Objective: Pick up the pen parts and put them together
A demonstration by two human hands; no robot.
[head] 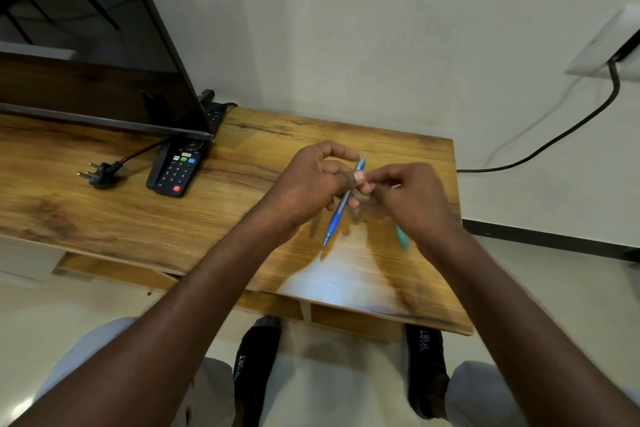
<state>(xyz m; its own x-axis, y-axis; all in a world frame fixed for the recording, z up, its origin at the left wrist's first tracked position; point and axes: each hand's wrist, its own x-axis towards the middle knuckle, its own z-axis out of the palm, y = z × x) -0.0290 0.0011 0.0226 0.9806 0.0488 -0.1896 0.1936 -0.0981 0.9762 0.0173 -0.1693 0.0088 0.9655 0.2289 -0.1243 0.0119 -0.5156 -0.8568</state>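
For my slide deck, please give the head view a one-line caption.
Both hands, left hand and right hand, hold a blue pen above a wooden table beside a remote.

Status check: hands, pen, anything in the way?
Left hand grips blue pen. Right hand pinches at its barrel. Green pen lies under right hand; remote well clear.

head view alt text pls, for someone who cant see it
Two hands meet above a wooden table: the left hand grips a blue pen while the right hand pinches at its middle. A teal pen, remote and loose plug lie nearby.
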